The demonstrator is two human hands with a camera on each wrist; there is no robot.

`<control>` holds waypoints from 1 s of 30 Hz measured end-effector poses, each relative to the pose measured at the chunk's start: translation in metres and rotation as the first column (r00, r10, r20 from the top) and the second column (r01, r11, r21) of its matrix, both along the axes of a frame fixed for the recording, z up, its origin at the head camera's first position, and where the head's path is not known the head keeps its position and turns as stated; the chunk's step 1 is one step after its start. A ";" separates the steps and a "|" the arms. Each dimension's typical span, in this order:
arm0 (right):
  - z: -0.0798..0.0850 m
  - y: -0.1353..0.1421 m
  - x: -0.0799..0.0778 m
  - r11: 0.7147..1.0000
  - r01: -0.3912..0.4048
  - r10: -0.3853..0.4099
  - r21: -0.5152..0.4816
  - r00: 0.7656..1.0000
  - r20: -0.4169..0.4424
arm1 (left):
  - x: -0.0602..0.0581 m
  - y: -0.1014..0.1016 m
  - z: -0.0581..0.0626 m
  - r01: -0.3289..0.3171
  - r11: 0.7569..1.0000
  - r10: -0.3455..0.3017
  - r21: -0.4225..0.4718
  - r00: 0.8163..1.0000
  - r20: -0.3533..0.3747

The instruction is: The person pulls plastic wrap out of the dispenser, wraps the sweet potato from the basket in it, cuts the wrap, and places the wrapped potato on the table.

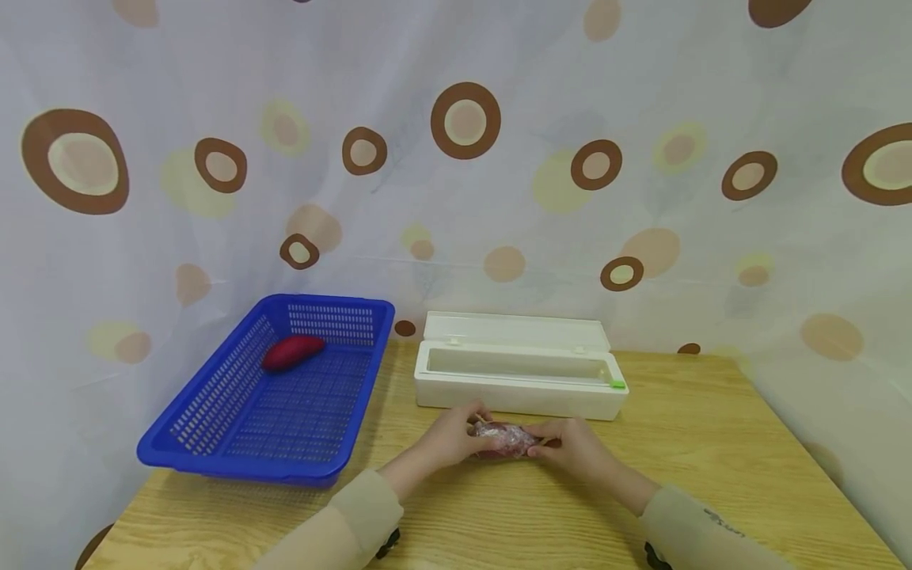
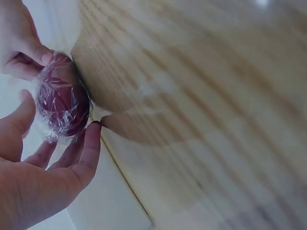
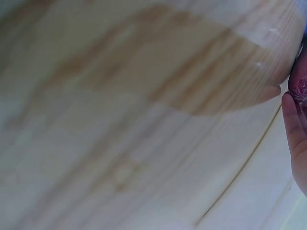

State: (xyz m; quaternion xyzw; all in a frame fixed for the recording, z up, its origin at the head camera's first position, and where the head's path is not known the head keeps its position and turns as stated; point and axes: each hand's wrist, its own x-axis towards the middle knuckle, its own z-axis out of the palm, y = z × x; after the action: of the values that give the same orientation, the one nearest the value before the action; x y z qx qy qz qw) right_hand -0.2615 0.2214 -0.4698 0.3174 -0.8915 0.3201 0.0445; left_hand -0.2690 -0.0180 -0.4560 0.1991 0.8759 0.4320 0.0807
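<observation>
A red sweet potato in clear cling film lies on the wooden table, between both hands. My left hand holds its left end, thumb on the near side and fingers on the far side. At the right end, my right hand pinches the wrapped tip between thumb and fingers. In the left wrist view, shiny creased film covers the sweet potato. Only an edge of the sweet potato enters the right wrist view, beside the fingers of the right hand.
Right behind the hands stands a long white cling film dispenser, its lid raised and a green piece at its right end. To the left is a blue plastic basket containing an unwrapped red sweet potato. A dotted curtain hangs behind.
</observation>
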 end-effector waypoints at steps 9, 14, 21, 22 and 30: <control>-0.001 -0.004 0.000 0.999 0.042 -0.039 -0.035 0.996 0.083 | 0.004 -0.019 0.005 -0.017 1.000 0.018 0.021 0.998 -0.057; 0.001 -0.005 0.001 0.998 0.061 -0.056 -0.033 0.991 0.121 | 0.003 -0.020 0.002 -0.014 1.000 0.012 -0.015 0.994 -0.105; 0.004 -0.005 0.002 0.998 0.053 -0.047 -0.040 0.990 0.136 | 0.002 -0.019 0.000 -0.015 1.000 0.016 0.009 0.998 -0.066; 0.005 -0.004 0.002 0.998 0.050 -0.043 -0.041 0.989 0.140 | 0.002 -0.019 0.000 -0.014 1.000 0.015 0.014 0.998 -0.059; 0.009 -0.005 0.004 0.998 0.058 -0.058 0.005 0.993 0.102 | 0.002 -0.021 -0.002 0.000 1.000 0.002 0.017 0.997 -0.077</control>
State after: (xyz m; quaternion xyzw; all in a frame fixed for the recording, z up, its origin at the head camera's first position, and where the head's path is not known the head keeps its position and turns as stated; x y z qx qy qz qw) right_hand -0.2570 0.2162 -0.4603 0.2746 -0.9018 0.3336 0.0078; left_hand -0.2674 -0.0389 -0.4584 0.2159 0.8748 0.4314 0.0448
